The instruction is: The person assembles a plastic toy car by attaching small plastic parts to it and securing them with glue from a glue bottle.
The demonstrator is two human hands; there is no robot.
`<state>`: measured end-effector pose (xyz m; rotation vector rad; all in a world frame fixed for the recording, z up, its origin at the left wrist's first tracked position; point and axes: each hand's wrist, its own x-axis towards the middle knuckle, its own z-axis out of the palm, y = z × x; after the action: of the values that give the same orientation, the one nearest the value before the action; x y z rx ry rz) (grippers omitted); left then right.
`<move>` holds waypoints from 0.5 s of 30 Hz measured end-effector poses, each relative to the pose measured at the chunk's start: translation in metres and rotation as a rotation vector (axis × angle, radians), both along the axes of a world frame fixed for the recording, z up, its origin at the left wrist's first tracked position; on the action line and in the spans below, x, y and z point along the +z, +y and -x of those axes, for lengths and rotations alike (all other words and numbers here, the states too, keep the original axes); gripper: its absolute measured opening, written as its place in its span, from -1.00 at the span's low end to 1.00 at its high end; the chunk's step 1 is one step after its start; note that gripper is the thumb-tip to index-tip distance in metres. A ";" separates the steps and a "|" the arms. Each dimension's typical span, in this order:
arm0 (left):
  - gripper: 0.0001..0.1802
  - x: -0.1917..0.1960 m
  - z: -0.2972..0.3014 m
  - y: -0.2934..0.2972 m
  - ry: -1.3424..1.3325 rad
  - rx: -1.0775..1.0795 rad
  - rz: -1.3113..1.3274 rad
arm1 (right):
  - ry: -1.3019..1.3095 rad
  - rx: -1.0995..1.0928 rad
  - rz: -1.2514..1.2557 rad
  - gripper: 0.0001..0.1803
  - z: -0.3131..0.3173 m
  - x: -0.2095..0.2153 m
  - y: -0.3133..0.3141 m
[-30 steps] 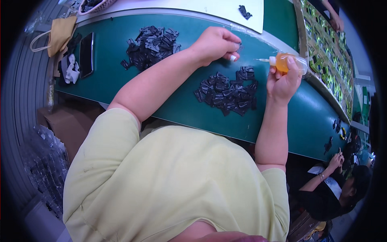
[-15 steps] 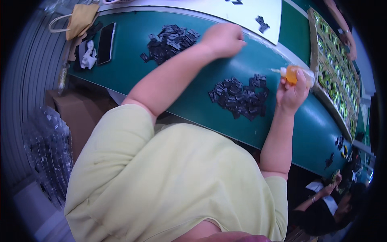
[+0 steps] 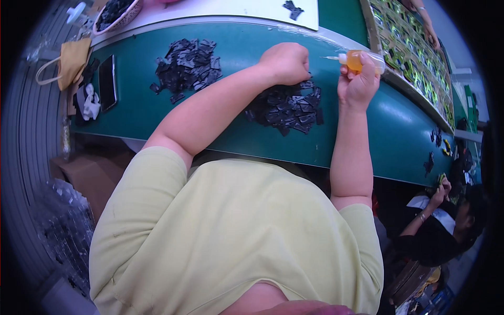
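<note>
Presently, on the green table [image 3: 157, 118]:

Left hand [image 3: 287, 63]: curled into a fist, knuckles up, resting at the upper edge of the near pile [image 3: 286, 107] of small black parts. Whether a part is pinched inside the fist cannot be told.

Right hand [image 3: 358, 84]: raised above the table, fingers wrapped round a small bottle [image 3: 357, 60], clear with orange liquid, held sideways. Its thin nozzle points left toward the left hand, tip just short of the knuckles.

Near pile: flat black pieces, loosely heaped, lying between the two forearms at the table's middle; the left hand touches it, the right hand is just beside it.

Far pile [image 3: 188, 65]: more of the same black pieces, to the left of the left forearm, well apart from the near pile.

Phone [image 3: 107, 82]: dark, flat, on the table's left end.

Cloth bag [image 3: 71, 62]: tan, with a handle, at the left edge beside the phone.

Basket [image 3: 118, 13]: pale-rimmed, holding dark pieces, at the top left beyond the table.

White sheet [image 3: 236, 8]: along the far side, bearing a few black pieces.

Tray line [image 3: 415, 58]: rows of green and yellow items running along the right.

Other person [image 3: 446, 226]: seated lower right, dark top, hands raised together.
</note>
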<state>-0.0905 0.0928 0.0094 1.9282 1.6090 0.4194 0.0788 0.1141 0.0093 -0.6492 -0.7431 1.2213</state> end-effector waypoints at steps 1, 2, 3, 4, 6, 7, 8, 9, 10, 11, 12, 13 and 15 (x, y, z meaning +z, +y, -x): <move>-0.70 -0.002 0.002 -0.002 -0.025 0.013 -0.027 | -0.011 0.004 0.003 -0.90 -0.002 -0.003 0.001; -0.70 -0.004 0.002 -0.001 -0.058 0.016 -0.062 | -0.028 -0.001 -0.003 -0.90 -0.005 -0.006 0.004; -0.72 -0.009 0.002 -0.003 -0.110 0.023 -0.090 | 0.006 0.014 -0.012 -0.90 -0.003 -0.010 0.003; -0.74 -0.013 0.007 -0.003 -0.137 0.026 -0.096 | 0.023 0.007 0.010 -0.91 0.006 -0.009 0.003; -0.79 -0.007 0.012 -0.003 -0.170 0.005 0.018 | 0.031 0.047 -0.033 -0.86 0.015 -0.017 0.008; -0.82 -0.007 0.016 -0.006 -0.261 0.035 0.046 | 0.044 0.031 -0.006 -0.83 0.021 -0.015 0.008; -0.85 -0.012 0.021 -0.006 -0.426 0.079 0.140 | 0.046 0.058 0.015 -0.79 0.021 -0.014 0.007; -0.88 -0.003 0.021 -0.009 -0.555 0.147 0.274 | 0.056 0.095 0.040 -0.76 0.019 -0.014 0.007; -0.89 0.010 0.022 -0.010 -0.577 0.163 0.392 | 0.046 0.048 0.025 -0.76 0.013 -0.014 0.006; -0.89 0.007 0.032 -0.009 -0.571 0.130 0.388 | 0.057 0.058 0.038 -0.71 0.013 -0.014 0.006; -0.90 0.001 0.042 -0.009 -0.801 0.141 0.461 | 0.070 0.078 0.055 -0.66 0.012 -0.013 0.005; -0.91 -0.004 0.048 -0.008 -1.031 0.155 0.537 | 0.073 0.062 0.047 -0.66 0.009 -0.011 0.006; -0.92 0.000 0.046 -0.018 -1.193 0.174 0.505 | 0.083 0.083 0.084 -0.62 0.009 -0.009 0.005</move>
<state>-0.1366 0.0744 0.0093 0.8154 0.9100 0.9011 0.0696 0.1189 -0.0001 -0.6373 -0.6574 1.3534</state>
